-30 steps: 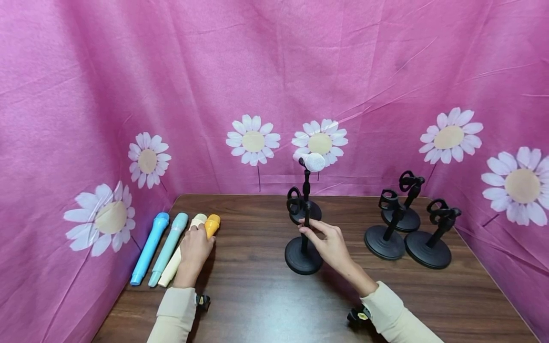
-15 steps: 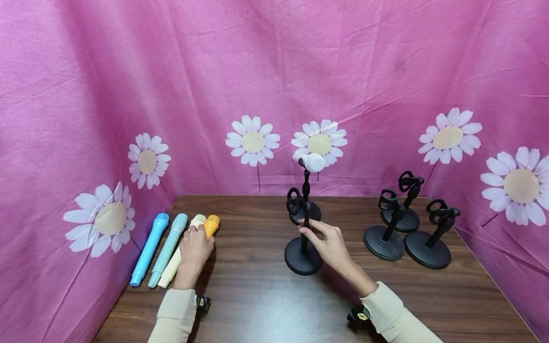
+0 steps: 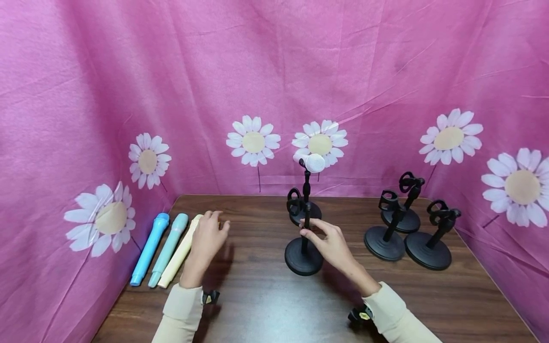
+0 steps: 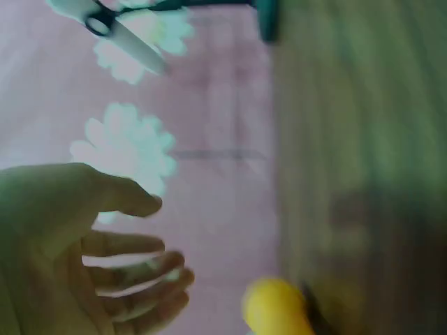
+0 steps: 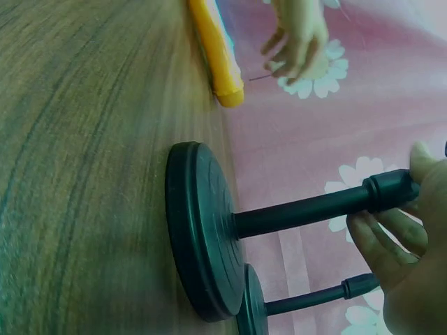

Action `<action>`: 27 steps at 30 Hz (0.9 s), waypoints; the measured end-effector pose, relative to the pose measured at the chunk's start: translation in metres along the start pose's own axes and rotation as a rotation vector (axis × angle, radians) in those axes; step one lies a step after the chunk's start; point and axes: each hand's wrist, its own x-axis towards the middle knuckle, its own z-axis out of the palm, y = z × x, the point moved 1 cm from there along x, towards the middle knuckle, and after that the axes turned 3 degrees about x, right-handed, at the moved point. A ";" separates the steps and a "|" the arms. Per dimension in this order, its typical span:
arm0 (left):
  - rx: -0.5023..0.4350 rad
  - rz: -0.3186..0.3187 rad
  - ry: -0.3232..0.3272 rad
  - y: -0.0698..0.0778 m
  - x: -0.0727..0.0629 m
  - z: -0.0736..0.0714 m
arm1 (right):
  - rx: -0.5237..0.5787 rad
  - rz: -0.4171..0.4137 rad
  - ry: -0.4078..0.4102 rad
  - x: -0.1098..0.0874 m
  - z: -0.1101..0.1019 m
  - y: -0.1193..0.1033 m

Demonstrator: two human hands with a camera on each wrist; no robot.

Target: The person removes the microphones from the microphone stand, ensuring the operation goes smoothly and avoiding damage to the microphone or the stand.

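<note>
My left hand (image 3: 208, 243) hovers over the row of microphones, fingers loosely spread and nothing between them. Below it lies a yellow microphone (image 5: 215, 52), mostly hidden by the hand in the head view; its head (image 4: 274, 307) shows in the left wrist view. Just left of the hand is a cream microphone (image 3: 182, 255). Thumb and fingers of my right hand (image 3: 332, 247) pinch the upright pole of a black desktop microphone stand (image 3: 303, 259), whose round base sits on the table. That stand's ring clip (image 3: 294, 201) holds no microphone.
A blue microphone (image 3: 149, 250) and a mint one (image 3: 168, 250) lie at the left. Behind the pinched stand, another black stand (image 3: 315, 212) carries a white microphone (image 3: 315, 163). Three more stands (image 3: 428, 250) cluster at the right. Pink flowered cloth (image 3: 274, 71) surrounds the wooden table (image 3: 257, 305).
My left hand has come up off the cream and yellow microphones and shifted slightly right, its fingers loosening. The right hand keeps its pinch on the stand, in the same place.
</note>
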 end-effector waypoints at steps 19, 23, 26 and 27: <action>-1.084 0.255 -0.376 0.140 0.020 -0.021 | -0.009 0.082 0.037 -0.003 0.001 0.002; -1.076 0.230 -0.331 0.151 0.021 -0.011 | -0.035 0.043 0.060 -0.003 0.001 0.003; -1.093 0.219 -0.291 0.154 0.023 -0.007 | -0.038 0.039 0.068 -0.003 0.001 0.003; -1.095 0.218 -0.284 0.154 0.023 -0.007 | -0.038 0.039 0.070 -0.003 0.001 0.003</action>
